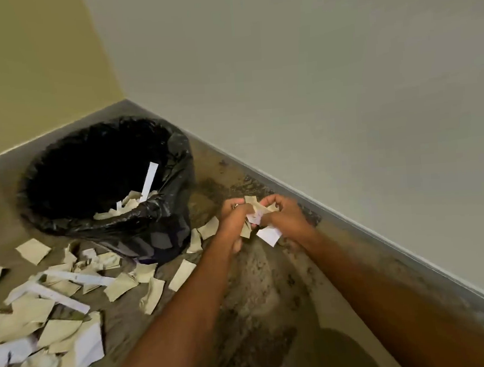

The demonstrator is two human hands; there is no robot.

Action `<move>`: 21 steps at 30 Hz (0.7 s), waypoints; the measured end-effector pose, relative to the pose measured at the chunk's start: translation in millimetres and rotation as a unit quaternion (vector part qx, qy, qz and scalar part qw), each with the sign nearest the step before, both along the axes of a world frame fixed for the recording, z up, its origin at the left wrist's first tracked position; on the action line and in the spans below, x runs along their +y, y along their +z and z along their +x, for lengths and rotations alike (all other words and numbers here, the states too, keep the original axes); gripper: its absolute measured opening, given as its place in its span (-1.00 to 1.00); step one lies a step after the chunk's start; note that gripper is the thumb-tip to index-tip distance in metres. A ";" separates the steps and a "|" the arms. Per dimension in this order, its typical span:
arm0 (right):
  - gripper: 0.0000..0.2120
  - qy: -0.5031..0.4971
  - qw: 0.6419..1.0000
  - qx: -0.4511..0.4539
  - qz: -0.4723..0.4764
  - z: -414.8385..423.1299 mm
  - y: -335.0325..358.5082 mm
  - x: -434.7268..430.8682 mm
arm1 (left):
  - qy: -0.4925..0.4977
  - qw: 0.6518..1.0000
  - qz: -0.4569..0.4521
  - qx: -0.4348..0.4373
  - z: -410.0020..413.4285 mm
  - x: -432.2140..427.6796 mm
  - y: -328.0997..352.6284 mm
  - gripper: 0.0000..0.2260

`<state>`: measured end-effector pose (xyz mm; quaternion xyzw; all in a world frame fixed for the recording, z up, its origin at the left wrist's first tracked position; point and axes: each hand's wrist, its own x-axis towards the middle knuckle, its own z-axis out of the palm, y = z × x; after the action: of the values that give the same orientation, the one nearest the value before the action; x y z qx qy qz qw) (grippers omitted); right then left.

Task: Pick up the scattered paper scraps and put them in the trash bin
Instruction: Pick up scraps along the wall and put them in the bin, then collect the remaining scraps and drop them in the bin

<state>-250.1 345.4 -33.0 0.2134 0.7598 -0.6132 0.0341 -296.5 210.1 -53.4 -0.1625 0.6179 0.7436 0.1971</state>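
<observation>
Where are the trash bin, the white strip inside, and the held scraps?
trash bin [148,216]: head view, front rim.
white strip [149,180]: head view, its middle.
held scraps [270,234]: head view, lowest white piece.

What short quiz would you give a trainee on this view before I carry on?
1. True or false: the bin holds no paper.
2. The left hand and right hand both grip a bunch of scraps. Where is it? A) over the bin B) right of the bin, off its rim C) behind the bin
3. Fill in: most loose scraps lie on the floor to the ___ of the hands.
Key: 1 false, scraps and a white strip lie inside. 2 B. 3 left.
</observation>
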 end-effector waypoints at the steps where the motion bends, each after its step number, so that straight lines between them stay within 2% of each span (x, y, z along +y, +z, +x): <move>1: -0.63 -0.003 1.000 0.002 -0.011 0.8 8.7 -0.8 | 0.006 1.000 0.015 0.003 1.0 0.5 5.1 -0.64; 5: -0.69 -0.022 0.999 0.022 -0.045 4.2 39.8 -3.8 | 0.020 0.999 0.048 0.010 3.8 1.0 28.7 -0.60; 11: -0.69 -0.043 0.993 0.086 -0.066 -0.4 91.7 -15.6 | 0.047 0.997 0.049 0.045 13.4 4.8 84.8 -0.87; 14: -0.69 -0.060 0.988 0.111 -0.085 -6.7 122.8 -30.7 | 0.068 0.993 0.089 0.037 14.3 4.0 112.3 -0.55; 17: -0.74 -0.065 0.984 0.132 -0.098 -14.0 152.4 -52.2 | 0.104 0.986 0.126 0.042 11.7 -0.5 138.4 -0.46; 18: -0.78 -0.063 0.983 0.141 -0.102 -16.7 161.3 -61.3 | 0.119 0.982 0.142 0.048 13.0 -3.9 150.4 -0.49; 21: -0.84 -0.062 0.974 0.174 -0.129 -22.6 187.7 -96.1 | 0.149 0.967 0.186 0.089 12.2 -21.2 182.0 -0.77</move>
<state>-272.6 249.3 154.7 0.1439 0.6535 -0.7350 -0.1097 -284.3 188.9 128.6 -0.1463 0.4523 0.8780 0.0551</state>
